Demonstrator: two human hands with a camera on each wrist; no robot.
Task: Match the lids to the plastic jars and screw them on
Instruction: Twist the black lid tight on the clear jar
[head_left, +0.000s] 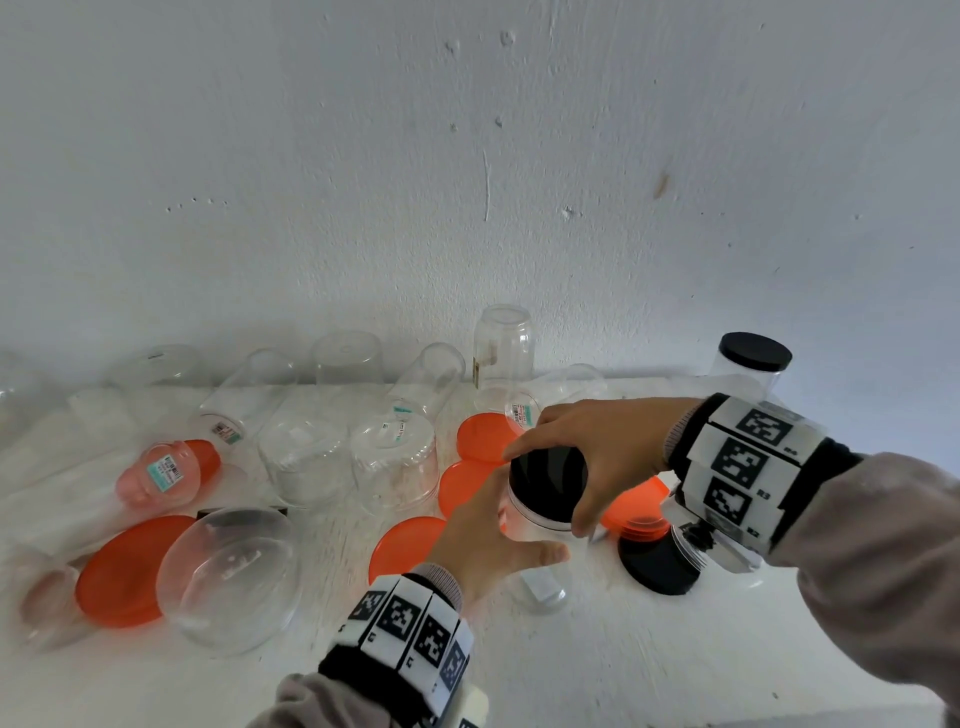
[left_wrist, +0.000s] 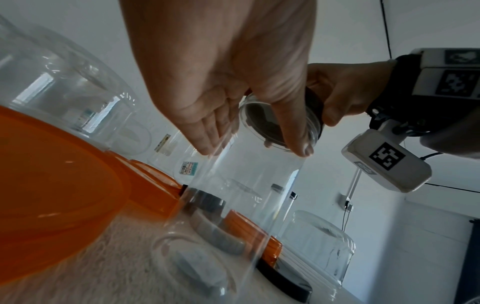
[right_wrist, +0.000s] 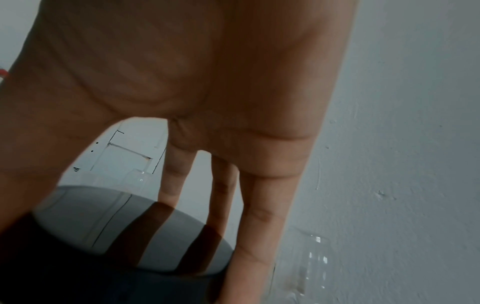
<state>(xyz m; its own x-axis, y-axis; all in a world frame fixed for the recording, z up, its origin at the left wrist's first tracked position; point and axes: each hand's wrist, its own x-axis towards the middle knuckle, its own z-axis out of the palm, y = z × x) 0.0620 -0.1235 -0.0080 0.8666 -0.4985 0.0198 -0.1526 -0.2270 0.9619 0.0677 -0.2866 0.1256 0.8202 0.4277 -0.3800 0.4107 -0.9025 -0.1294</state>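
Because the empty clear jar (head_left: 537, 525) looks light, thin-walled and slick, the left hand (head_left: 485, 540) wraps its body below the right hand (head_left: 587, 452), which clamps the black lid (head_left: 548, 480) by its rim.

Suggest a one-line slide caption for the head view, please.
Right hand grips a black lid atop a clear jar that the left hand steadies.

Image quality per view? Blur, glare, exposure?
Head: bright, washed-out table, motion blur on the left-side jars. Left wrist: clear jar streaked with blur, left hand backlit. Right wrist: dim and soft, right hand fills the frame, black lid mirrors the fingers.
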